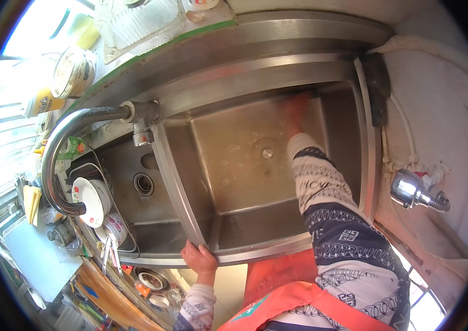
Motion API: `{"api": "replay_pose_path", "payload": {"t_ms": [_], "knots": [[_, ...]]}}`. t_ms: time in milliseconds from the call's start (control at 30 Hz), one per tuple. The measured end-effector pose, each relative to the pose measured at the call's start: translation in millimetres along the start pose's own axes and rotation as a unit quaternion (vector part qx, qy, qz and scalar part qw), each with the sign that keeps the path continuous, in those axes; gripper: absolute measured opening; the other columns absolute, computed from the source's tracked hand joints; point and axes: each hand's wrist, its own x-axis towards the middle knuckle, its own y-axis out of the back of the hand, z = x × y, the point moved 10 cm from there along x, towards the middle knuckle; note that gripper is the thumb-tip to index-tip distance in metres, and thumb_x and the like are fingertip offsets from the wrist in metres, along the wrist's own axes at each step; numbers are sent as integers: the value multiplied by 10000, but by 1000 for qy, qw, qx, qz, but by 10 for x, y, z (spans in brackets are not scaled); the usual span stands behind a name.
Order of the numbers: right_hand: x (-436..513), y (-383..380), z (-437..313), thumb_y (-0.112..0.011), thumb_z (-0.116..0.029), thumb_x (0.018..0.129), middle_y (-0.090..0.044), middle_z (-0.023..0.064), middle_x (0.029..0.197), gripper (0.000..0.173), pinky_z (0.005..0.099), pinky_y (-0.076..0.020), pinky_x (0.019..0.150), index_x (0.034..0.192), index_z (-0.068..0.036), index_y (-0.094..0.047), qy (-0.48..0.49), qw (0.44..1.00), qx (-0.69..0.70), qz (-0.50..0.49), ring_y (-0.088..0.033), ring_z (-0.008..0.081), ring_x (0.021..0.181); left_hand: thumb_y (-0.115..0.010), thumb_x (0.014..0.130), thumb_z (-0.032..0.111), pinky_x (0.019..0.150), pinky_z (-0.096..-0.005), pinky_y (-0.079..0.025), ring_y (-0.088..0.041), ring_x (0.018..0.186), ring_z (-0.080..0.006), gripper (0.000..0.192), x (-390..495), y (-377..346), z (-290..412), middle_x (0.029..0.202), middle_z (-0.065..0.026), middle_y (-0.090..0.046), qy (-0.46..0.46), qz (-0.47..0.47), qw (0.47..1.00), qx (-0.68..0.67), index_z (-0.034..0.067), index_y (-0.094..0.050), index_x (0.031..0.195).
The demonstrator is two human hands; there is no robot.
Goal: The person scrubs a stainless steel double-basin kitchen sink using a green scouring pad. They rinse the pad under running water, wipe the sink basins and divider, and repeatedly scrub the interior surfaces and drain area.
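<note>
My right hand reaches down into the large basin of a stainless-steel double sink, close to its far wall. Motion blur makes the hand a reddish smear, and I cannot tell whether anything is in it. A round drain with a metal stopper sits in the basin floor, left of my right forearm. The floor looks wet and brownish, with pale patches. At the front edge, my left hand grips the sink's rim, where the divider between the two basins meets it.
A curved chrome faucet arches over the left basin. There, a wire rack holds bowls. Jars and a clear plastic tray line the far ledge. On the right wall hangs a chrome spray head.
</note>
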Motion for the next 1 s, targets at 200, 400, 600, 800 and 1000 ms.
{"api": "replay_pose_path", "payload": {"t_ms": [200,400,600,800,1000], "knots": [[-1924,-525,-1519,-429,-250,1039,-169,279,1683,643,478,-111,1290,1565,92,-287,114,984,-43,-127,-153,407,1572,-511,878,251,924,-527,-407,-538,983,-459,513,-11,9,61,1054,-254,-641,9,-12,1000,-5,-70,-572,1274],[-2959,-742,-2118,-493,-117,967,-230,308,1649,628,534,-135,1280,1543,79,-339,410,901,35,-136,-205,467,1541,-529,865,219,909,-523,-410,-555,955,-454,471,-16,34,77,1019,-251,-647,-1,0,1000,-11,-61,-587,1239],[-3754,-538,-1651,-506,-96,931,-310,286,1624,585,563,-181,1266,1493,57,-438,530,828,-75,-166,-256,440,1531,-547,872,221,939,-517,-402,-563,965,-447,482,-20,17,25,1019,-243,-655,0,5,1000,-13,-82,-572,1246],[-4670,-254,-381,-602,-233,919,-409,123,1617,505,533,-154,1290,1418,-157,-592,719,603,-89,-333,-271,345,1546,-557,877,197,965,-511,-398,-568,996,-441,485,-36,16,-2,1049,-247,-662,-9,15,1000,4,-92,-555,1266],[-3440,-305,-452,-581,-211,950,-447,117,1575,393,521,-214,1270,1335,-156,-645,640,655,89,-393,-312,368,1507,-559,877,191,982,-507,-393,-570,1013,-441,490,-1,20,31,1059,-249,-664,0,12,1000,-8,-90,-549,1277]]}}
